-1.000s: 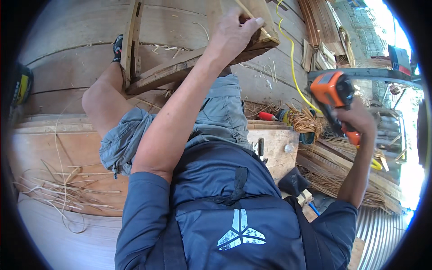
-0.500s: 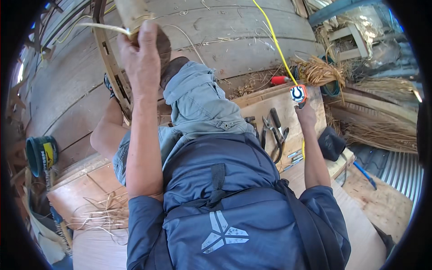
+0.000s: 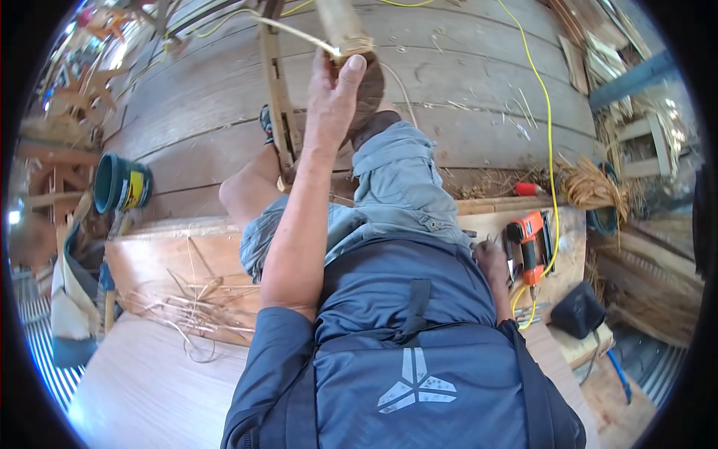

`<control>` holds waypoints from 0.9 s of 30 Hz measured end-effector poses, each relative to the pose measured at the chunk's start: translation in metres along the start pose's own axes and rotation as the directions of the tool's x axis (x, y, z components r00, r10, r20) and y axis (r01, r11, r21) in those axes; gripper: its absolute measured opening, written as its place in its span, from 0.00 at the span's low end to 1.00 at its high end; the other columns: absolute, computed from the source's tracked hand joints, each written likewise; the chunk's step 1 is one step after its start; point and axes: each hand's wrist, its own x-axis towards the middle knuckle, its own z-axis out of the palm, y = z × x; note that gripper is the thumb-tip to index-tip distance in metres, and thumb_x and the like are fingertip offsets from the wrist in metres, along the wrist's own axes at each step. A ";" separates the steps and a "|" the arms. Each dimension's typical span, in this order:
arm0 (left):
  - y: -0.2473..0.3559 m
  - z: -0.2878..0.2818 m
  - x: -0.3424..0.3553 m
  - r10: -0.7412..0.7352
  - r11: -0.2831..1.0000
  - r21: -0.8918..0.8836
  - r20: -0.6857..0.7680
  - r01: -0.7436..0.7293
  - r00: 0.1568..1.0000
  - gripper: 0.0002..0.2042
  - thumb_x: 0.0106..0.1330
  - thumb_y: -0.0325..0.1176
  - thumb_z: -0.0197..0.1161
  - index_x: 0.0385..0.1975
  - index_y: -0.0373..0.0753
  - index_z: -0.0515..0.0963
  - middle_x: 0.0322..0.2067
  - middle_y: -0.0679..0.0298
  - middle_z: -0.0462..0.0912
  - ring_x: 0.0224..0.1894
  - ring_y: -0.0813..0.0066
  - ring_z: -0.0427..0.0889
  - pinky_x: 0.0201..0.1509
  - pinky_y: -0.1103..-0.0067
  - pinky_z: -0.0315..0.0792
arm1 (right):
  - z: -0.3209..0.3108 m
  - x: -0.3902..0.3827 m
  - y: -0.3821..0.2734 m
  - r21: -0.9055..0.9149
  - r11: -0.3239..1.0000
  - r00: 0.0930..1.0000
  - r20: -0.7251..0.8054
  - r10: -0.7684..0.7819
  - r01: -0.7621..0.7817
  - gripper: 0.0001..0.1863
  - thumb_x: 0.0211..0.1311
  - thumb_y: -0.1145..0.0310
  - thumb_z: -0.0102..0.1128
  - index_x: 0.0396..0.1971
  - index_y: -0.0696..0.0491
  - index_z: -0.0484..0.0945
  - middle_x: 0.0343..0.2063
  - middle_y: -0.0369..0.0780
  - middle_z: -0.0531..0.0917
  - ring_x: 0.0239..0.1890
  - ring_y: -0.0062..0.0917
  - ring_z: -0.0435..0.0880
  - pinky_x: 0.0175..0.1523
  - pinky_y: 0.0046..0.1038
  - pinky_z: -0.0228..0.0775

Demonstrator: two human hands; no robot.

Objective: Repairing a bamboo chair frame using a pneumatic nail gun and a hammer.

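My left hand (image 3: 334, 93) is closed around the end of a wooden pole (image 3: 340, 19), its thumb pressed on a pale binding of cane strip (image 3: 355, 49). The loose length of the cane strip (image 3: 288, 30) sticks out to the upper left. Low on the right, my right hand (image 3: 491, 263) is at the bench among hand tools, its fingers curled; what they hold is hidden. Just right of it an orange and black nail gun (image 3: 528, 238) lies on the bench (image 3: 572, 224), with a yellow hose (image 3: 551, 142) near it.
A slotted wooden frame piece (image 3: 277, 97) stands left of my left hand. A green bucket (image 3: 120, 183) sits at the left, and loose cane strips (image 3: 202, 307) lie on a board below it. On the right are a cane bundle (image 3: 594, 187), a red fitting (image 3: 528, 189) and a black pouch (image 3: 577, 311).
My right hand has let go of the nail gun, which now lies on the bench, and has moved left to the hand tools. My left hand still grips the pole. The view has turned left.
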 end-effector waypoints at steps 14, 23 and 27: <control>-0.006 0.010 0.003 0.022 0.990 0.141 -0.203 0.007 0.979 0.31 0.55 0.48 0.67 0.50 0.30 0.67 0.37 0.57 0.80 0.39 0.72 0.79 0.44 0.77 0.72 | 0.030 0.004 -0.013 0.424 0.880 0.927 -0.373 -0.047 0.215 0.16 0.64 0.70 0.38 0.48 0.54 0.71 0.38 0.51 0.77 0.40 0.42 0.77 0.44 0.36 0.68; -0.008 0.011 -0.002 0.034 0.997 0.082 -0.234 -0.015 0.972 0.31 0.55 0.49 0.66 0.50 0.32 0.65 0.35 0.55 0.81 0.36 0.66 0.80 0.41 0.73 0.73 | -0.209 -0.028 -0.184 0.678 0.270 0.701 -0.510 -0.499 0.684 0.14 0.63 0.67 0.51 0.45 0.58 0.71 0.18 0.33 0.71 0.18 0.13 0.66 0.22 0.15 0.58; -0.007 0.013 0.000 0.021 0.972 0.232 -0.275 0.045 0.961 0.36 0.52 0.52 0.67 0.52 0.32 0.61 0.34 0.45 0.80 0.37 0.48 0.80 0.39 0.64 0.74 | -0.226 0.009 -0.205 0.715 0.392 0.759 -0.298 -0.578 0.579 0.15 0.65 0.59 0.53 0.38 0.58 0.72 0.19 0.32 0.70 0.19 0.14 0.67 0.24 0.16 0.59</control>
